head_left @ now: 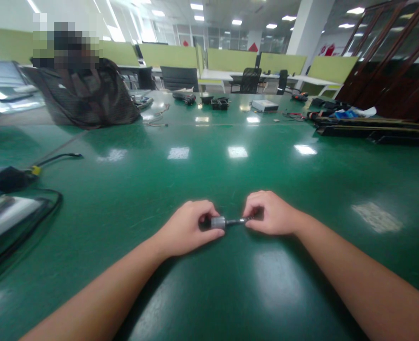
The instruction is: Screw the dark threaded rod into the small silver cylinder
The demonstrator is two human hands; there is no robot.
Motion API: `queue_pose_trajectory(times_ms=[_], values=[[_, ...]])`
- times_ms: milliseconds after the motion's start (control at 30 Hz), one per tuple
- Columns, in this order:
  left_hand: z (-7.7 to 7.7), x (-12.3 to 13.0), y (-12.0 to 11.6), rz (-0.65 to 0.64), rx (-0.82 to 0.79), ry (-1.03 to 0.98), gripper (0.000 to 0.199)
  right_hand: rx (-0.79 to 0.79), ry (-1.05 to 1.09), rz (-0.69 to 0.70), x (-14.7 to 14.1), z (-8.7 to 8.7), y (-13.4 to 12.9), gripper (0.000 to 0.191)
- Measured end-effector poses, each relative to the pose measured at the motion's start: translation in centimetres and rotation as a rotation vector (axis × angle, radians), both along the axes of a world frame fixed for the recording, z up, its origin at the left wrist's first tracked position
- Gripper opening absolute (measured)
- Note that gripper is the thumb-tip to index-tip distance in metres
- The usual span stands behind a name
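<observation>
Thumb and fingers of my left hand [186, 227] are closed around a small silver-grey metal cylinder [218, 222] with a dark end on the left. Out of its right side sticks a thin dark metal shaft [235, 221], lying about level. My right hand [275, 215] pinches the far end of that shaft, where it looks ridged or coiled. Whether the end is a separate piece cannot be made out. Both hands rest on or just above the glossy green table [209, 293].
At left lie black cables [55, 203] and a dark adapter-like block [10, 180]. A large dark bag [88, 99] stands behind them. Along the far edge are a silver box [264, 105], black parts [220, 103] and long black bars [373, 130].
</observation>
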State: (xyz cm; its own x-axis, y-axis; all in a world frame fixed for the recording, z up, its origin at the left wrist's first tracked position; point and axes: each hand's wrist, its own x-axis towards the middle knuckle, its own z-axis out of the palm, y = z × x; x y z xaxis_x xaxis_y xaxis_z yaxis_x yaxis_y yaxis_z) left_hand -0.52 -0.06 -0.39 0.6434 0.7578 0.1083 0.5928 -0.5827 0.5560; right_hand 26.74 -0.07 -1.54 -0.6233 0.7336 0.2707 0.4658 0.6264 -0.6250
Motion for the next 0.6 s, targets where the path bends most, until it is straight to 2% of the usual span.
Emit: queue_pose_trajectory(times_ms=[167,267,333,467,600], values=[[-0.2,0.0,0.1,-0.014,0.025,-0.004,0.021,0.073,0.032,-0.007,-2.4,-0.7,-0.6,0.004],[-0.3,0.0,0.1,-0.007,0.036,-0.010,0.021,0.059,0.023,-0.027,-3.1,-0.9,-1.1,0.021],[-0.3,0.0,0.0,0.004,0.043,-0.003,0.022,0.021,0.034,-0.077,-3.1,-0.9,-1.2,0.026],[-0.2,0.1,0.0,0.007,0.040,-0.004,0.029,0.018,0.012,-0.088,-2.9,-0.9,-1.2,0.013],[0.0,0.1,-0.1,0.003,0.017,-0.022,0.025,0.061,0.006,-0.047,-2.9,-0.9,-1.1,0.011]])
